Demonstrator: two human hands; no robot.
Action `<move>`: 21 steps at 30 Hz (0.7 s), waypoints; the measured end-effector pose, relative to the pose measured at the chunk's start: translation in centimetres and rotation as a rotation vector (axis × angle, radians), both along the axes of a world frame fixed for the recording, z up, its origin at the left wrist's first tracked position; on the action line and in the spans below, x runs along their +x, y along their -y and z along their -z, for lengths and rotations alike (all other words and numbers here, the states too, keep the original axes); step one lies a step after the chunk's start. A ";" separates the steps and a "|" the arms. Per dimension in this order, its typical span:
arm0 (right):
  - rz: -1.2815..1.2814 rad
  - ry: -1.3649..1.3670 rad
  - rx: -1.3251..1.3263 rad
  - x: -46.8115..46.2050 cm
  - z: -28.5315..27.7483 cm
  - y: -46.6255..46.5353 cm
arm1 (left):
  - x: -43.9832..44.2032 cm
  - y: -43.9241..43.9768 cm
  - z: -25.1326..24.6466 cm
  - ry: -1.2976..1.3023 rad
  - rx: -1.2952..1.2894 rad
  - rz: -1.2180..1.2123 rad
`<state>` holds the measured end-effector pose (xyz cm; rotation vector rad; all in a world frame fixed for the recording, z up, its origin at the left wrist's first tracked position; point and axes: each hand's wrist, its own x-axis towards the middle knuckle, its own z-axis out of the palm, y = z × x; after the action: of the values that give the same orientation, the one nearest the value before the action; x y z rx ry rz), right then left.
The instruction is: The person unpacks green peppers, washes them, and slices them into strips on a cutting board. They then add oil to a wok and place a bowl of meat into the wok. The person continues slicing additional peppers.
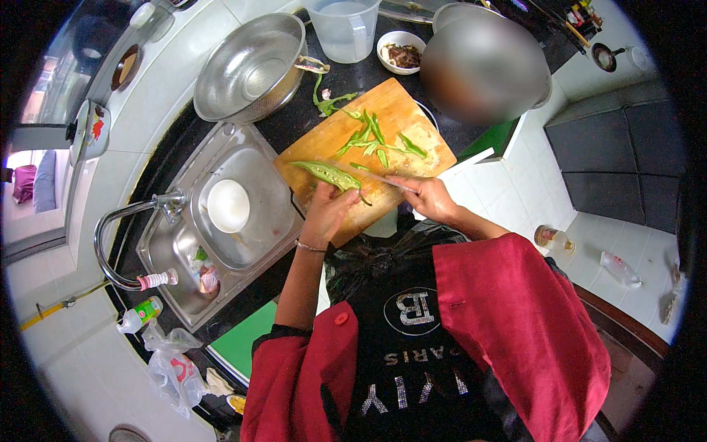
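Note:
My left hand (pixel 330 212) holds an opened green pepper half (pixel 327 173), its pale inner side with seeds facing up, over the near left part of a wooden cutting board (pixel 315 145). A knife is gripped in my right hand (pixel 428 197); its thin blade (pixel 381 178) points left, towards the pepper half, and looks close to it. Whether blade and pepper touch, I cannot tell. Beyond the blade, several green pepper strips (pixel 370 132) lie scattered on the board. Green pepper scraps (pixel 326 103) lie at the board's far left edge, partly on the black counter.
Left of the board is a steel double sink (pixel 276 243) holding a white bowl (pixel 228 205), with a curved faucet (pixel 105 221) beside it. A steel colander (pixel 251 69), a plastic measuring jug (pixel 345 33), a small bowl of dark food (pixel 401 52) and a large blurred metal vessel (pixel 483 69) stand beyond the board.

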<state>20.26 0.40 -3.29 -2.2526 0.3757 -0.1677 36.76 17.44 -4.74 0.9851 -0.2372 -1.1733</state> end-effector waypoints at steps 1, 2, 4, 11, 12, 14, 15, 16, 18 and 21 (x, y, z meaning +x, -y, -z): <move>-0.032 0.016 -0.056 0.2 -0.4 -0.3 | 0.0 -0.1 0.5 0.259 0.029 -0.008; -0.064 0.032 -0.111 0.3 -0.7 -0.5 | 0.0 -0.4 0.9 0.510 0.025 -0.012; -0.109 0.069 -0.227 0.3 -1.3 -0.9 | 0.1 0.1 1.8 -0.004 0.001 -0.170; -0.086 0.141 -0.330 0.7 -1.7 -0.3 | -0.4 -1.1 0.5 0.459 0.069 -0.052; -0.077 0.145 -0.337 0.6 -1.7 -0.1 | -0.5 -0.9 0.3 0.110 0.024 -0.087; -0.081 0.110 -0.345 0.3 -1.6 0.1 | -0.5 -0.8 -0.1 0.019 0.025 -0.069; -0.092 0.103 -0.343 0.1 -1.5 0.1 | -0.4 -0.8 -0.4 0.276 0.070 -0.014; -0.098 0.080 -0.341 -0.1 -1.3 0.1 | -0.3 -0.8 -0.6 0.275 0.057 0.038; -0.090 0.052 -0.317 -0.5 -0.6 0.3 | -0.1 -0.9 -1.2 0.019 -0.026 0.135; -0.048 -0.037 -0.267 -0.6 1.0 1.3 | 0.2 -1.7 -2.7 -0.244 -0.172 0.309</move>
<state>19.65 -0.89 -4.29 -2.5282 0.3344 -0.1583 36.95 19.15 -1.99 0.6605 -0.2964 -1.5155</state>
